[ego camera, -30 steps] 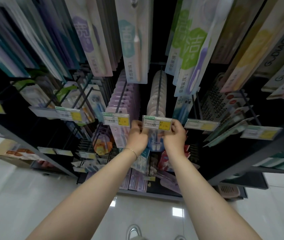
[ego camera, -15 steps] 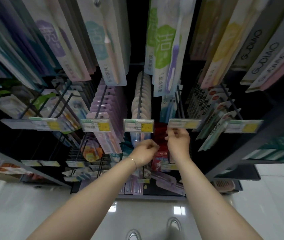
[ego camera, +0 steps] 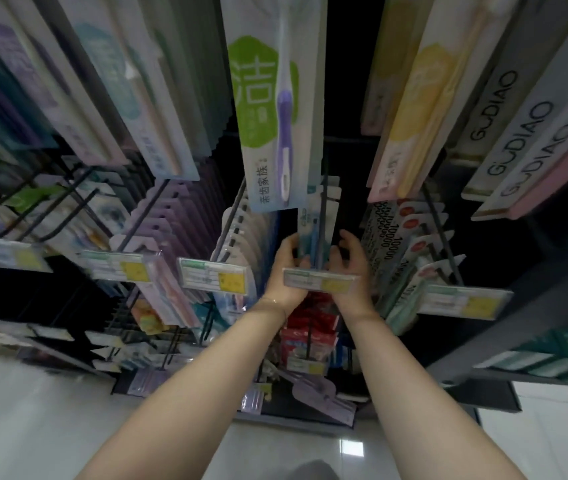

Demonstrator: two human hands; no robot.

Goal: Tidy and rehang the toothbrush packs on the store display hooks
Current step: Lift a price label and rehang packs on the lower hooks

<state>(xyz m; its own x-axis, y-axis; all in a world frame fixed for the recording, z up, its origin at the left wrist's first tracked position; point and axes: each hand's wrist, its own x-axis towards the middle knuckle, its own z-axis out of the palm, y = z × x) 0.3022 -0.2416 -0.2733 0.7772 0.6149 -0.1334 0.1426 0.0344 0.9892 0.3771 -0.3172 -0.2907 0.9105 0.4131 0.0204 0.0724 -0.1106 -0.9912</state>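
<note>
Both my hands reach up behind a price tag (ego camera: 320, 279) at the end of a display hook (ego camera: 324, 216). A blue-and-white toothbrush pack (ego camera: 312, 233) hangs on that hook. My left hand (ego camera: 287, 268) grips the pack's left edge with thumb and fingers. My right hand (ego camera: 350, 265) is beside the pack's right edge, fingers curled and apart; whether it touches the pack is unclear. A large pack with a green badge and purple brush (ego camera: 272, 109) hangs just above.
Neighbouring hooks carry white round-topped packs (ego camera: 241, 230) and lilac packs (ego camera: 168, 216) to the left, and red-dotted packs (ego camera: 414, 237) to the right. Red packs (ego camera: 310, 327) hang below my wrists. Grey GUDIAO boxes (ego camera: 517, 133) sit upper right. White tile floor (ego camera: 33, 427) lies below.
My view and both hands shifted one hook to the right. The hands rose from the price tags to the blue-and-white pack, and the left hand took hold of it.
</note>
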